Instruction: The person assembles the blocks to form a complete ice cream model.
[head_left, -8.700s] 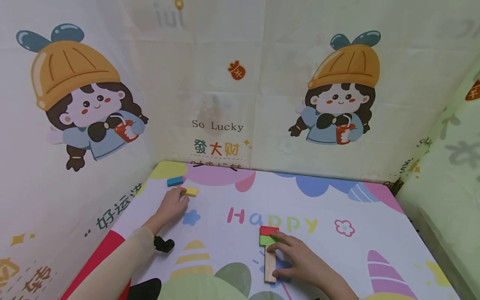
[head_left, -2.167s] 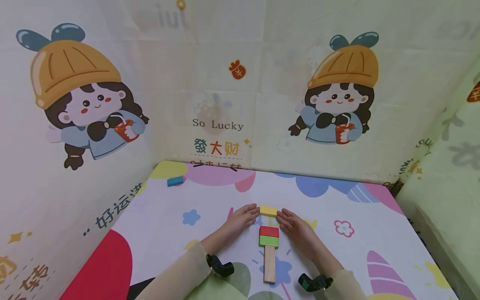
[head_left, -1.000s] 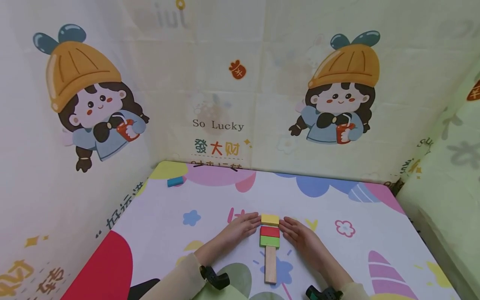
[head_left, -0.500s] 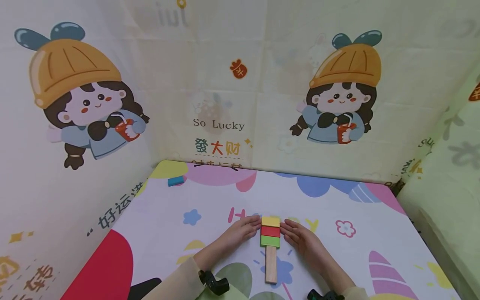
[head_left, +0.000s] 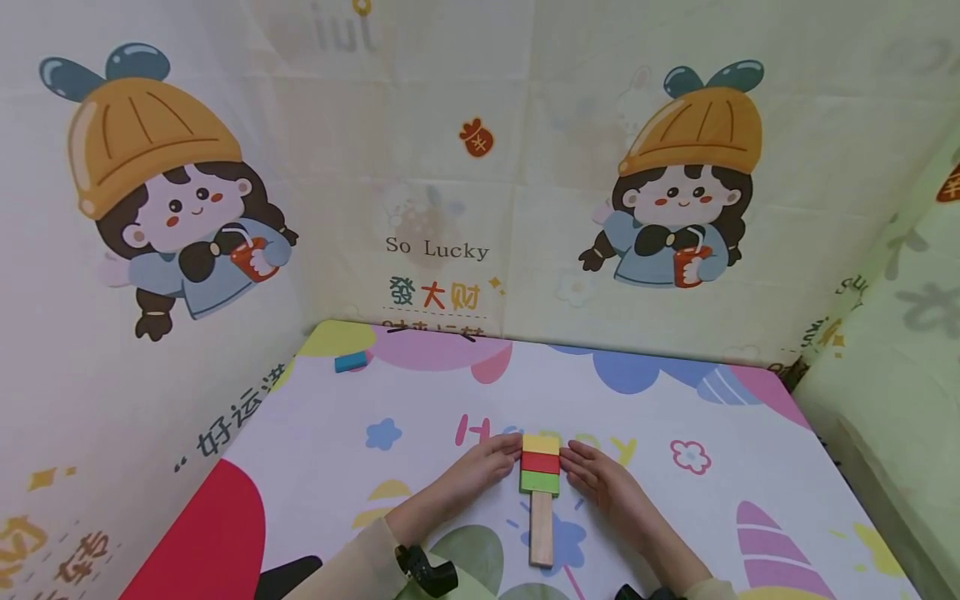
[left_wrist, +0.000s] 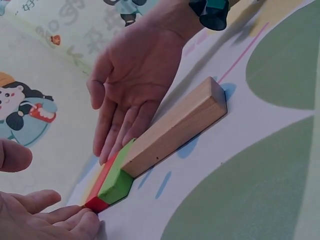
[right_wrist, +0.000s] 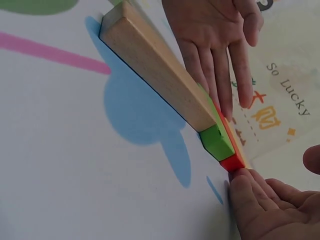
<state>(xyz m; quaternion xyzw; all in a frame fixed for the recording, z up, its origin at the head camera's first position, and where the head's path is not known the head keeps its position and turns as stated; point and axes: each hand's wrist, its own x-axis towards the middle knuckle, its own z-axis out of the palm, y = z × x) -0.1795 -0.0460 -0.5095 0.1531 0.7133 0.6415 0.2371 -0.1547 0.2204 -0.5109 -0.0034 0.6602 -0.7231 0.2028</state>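
Observation:
A yellow block (head_left: 541, 443), a red block (head_left: 541, 462) and a green block (head_left: 539, 482) lie flush in a row, topping a long plain wooden block (head_left: 541, 529) like a handle. My left hand (head_left: 480, 471) has straight fingers at the row's left end, near the yellow and red blocks. Opposite, my right hand (head_left: 603, 479) holds its straight fingertips against or close to the right end. Both wrist views show palms facing inward, thumbs away from the blocks. The yellow block is mostly hidden behind the red block (left_wrist: 95, 200) in the left wrist view.
A blue block (head_left: 350, 362) lies alone at the table's far left corner. The table (head_left: 442, 392) wears a printed cover and meets cloth-hung walls at its back and left. Dark wrist cameras (head_left: 426, 571) sit on both wrists.
The yellow block came from the far left to beyond the red one, then slid nearer between both hands until it met the red block. The blue block stayed put.

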